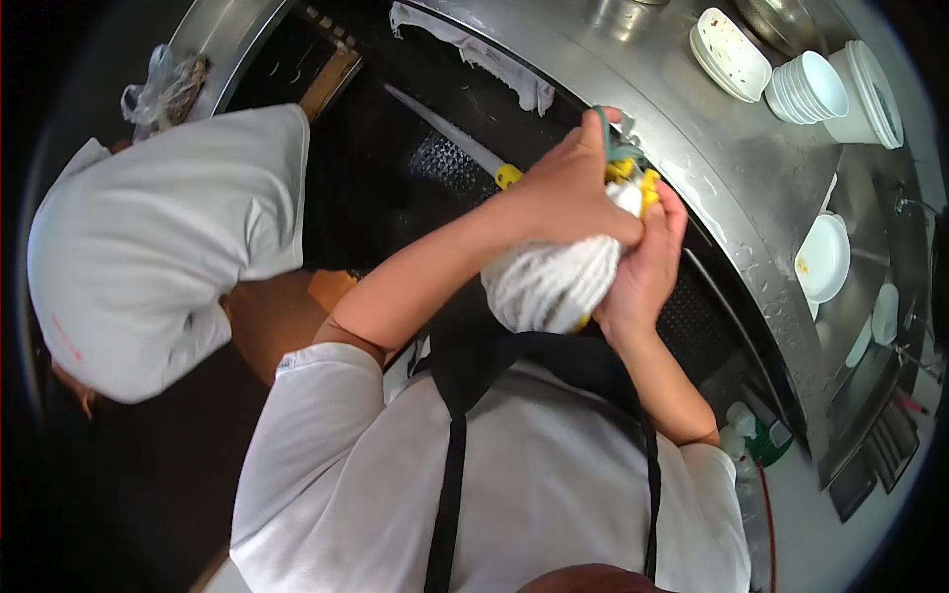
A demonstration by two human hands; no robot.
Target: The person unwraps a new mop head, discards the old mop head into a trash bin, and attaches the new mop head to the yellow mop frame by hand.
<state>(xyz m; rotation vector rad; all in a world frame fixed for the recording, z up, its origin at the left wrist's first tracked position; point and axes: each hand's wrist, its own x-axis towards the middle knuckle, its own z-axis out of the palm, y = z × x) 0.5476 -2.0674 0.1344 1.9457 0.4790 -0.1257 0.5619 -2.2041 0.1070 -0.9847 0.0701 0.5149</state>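
A white stringy mop head (552,285) with yellow parts hangs in front of my apron. My left hand (578,193) is closed on its upper part, and a green cord (605,138) runs by its raised finger. From the other side, my right hand (647,257) closes on the mop, fingers near the yellow piece (649,188). A pale pole (445,127) with a yellow end (507,176) passes behind my left wrist; whether it joins the mop head is hidden.
A steel counter (692,168) curves ahead, bearing an oblong dish (730,54), stacked white bowls (806,89) and a lidded tub (865,99). At right is a sink (860,385). A person in a white shirt (178,237) bends close on my left. A cloth (484,49) hangs at the counter edge.
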